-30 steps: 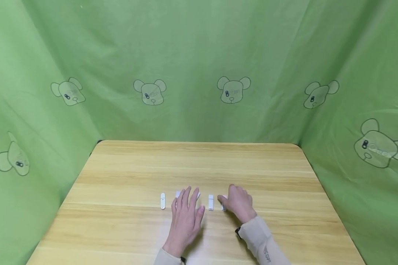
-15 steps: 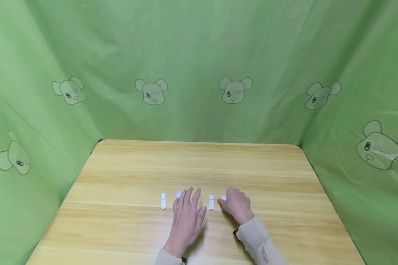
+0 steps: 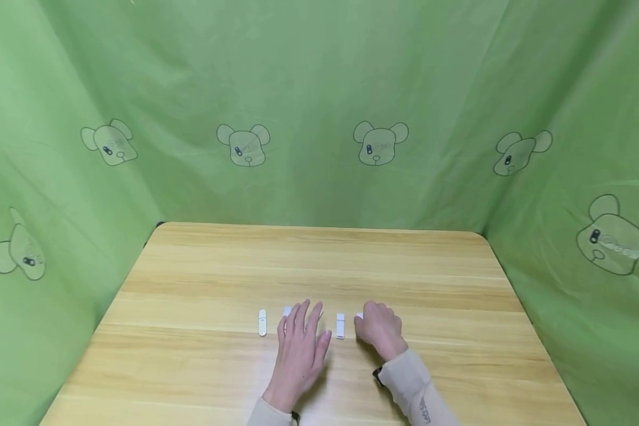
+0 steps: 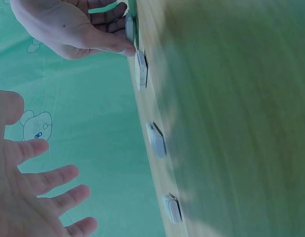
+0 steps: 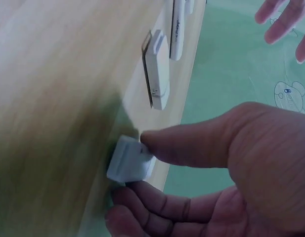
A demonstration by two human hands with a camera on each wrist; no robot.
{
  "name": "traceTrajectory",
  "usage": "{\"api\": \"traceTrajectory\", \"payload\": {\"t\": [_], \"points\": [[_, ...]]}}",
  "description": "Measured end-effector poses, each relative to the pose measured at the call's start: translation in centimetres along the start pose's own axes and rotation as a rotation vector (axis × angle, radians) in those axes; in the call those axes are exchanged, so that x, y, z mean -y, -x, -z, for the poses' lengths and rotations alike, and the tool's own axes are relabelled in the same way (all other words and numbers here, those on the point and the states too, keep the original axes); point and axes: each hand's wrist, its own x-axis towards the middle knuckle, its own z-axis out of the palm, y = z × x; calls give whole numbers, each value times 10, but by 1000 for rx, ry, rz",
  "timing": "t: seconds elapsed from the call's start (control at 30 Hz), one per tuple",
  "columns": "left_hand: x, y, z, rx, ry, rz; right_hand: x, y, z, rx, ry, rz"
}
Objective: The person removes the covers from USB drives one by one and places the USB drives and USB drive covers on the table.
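A row of small white USB sticks lies on the wooden table. My right hand [image 3: 380, 329] pinches the rightmost stick [image 5: 130, 160] between thumb and fingers, with one end resting at the table in the right wrist view. Just left of it lies another white stick [image 3: 340, 326], untouched. My left hand [image 3: 300, 355] hovers with spread fingers over the middle of the row, partly hiding a stick [image 3: 287, 310]; in the left wrist view its palm holds nothing and stays apart from the sticks. At the left end lies a rounded stick [image 3: 262, 323].
The wooden table [image 3: 191, 266] spreads out around the row. Green curtains [image 3: 309, 71] with bear-head prints hang behind it and on both sides. A dark band shows at each wrist, below pale sleeves.
My right thumb has drawn in against the rightmost stick, and that hand has shifted slightly down and left. My left hand stays nearly in place; the head view has shifted a little.
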Motion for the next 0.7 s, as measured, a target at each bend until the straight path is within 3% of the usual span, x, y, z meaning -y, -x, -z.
{"api": "traceTrajectory", "payload": {"t": [0.37,0.53,0.7], "points": [[1,-9,1,-76,11,-44,6,4,15,-111,-72,55],[-1,-16,2,-112,63,-57,12,11,21,-168,-135,109],[-5,-25,6,-107,132,-63,19,18,27,-228,-198,191]]}}
